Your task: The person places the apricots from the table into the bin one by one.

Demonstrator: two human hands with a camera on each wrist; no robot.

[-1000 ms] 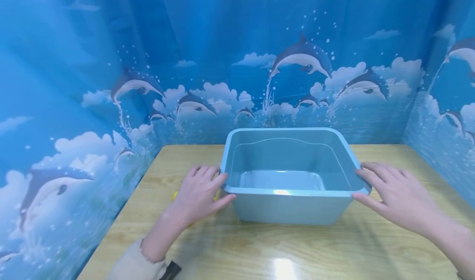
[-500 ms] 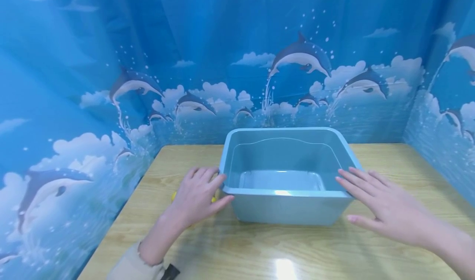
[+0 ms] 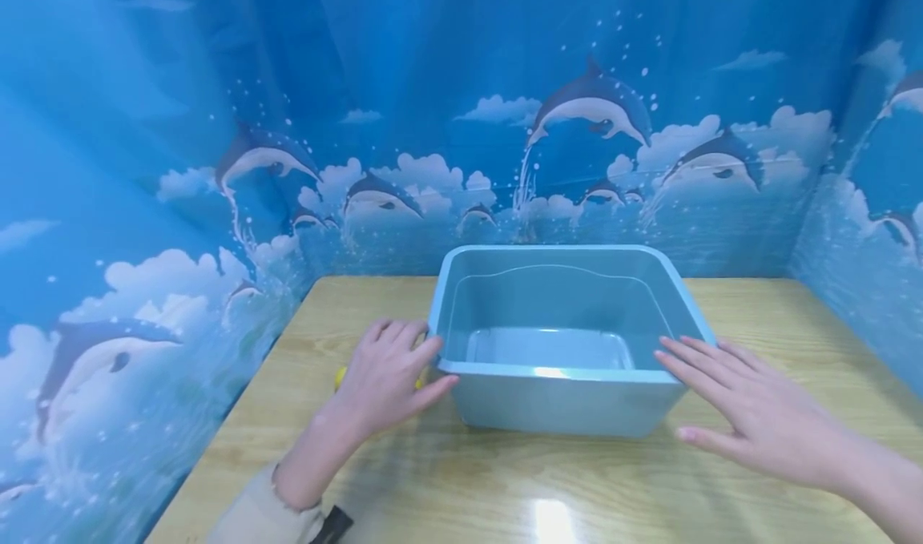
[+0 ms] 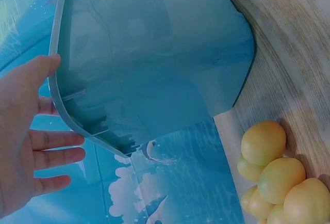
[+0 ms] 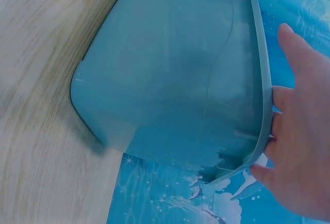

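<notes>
A light-blue plastic bin point(image 3: 562, 404) stands upright on the wooden table, its inside bare to the floor. My left hand point(image 3: 385, 372) lies at its left front corner, index finger and thumb touching the rim. In the left wrist view the thumb point(image 4: 51, 63) meets the rim's edge, while the other fingers stretch out beneath it. At the right front corner, my right hand point(image 3: 757, 408) lays straight fingers across the rim; its thumb points away from the bin. In the right wrist view the right hand's fingertips pass behind the rim and are hidden.
Several smooth yellow-orange egg-shaped pieces point(image 4: 281, 180) lie clustered on the table left of the bin, mostly behind the left hand in the head view. A blue dolphin-print curtain point(image 3: 404, 63) hangs around the wooden table point(image 3: 505, 480).
My right hand has slid inward; its fingers now lie flat over the rim and its thumb has left the front corner. The left hand and the bin stay in place.
</notes>
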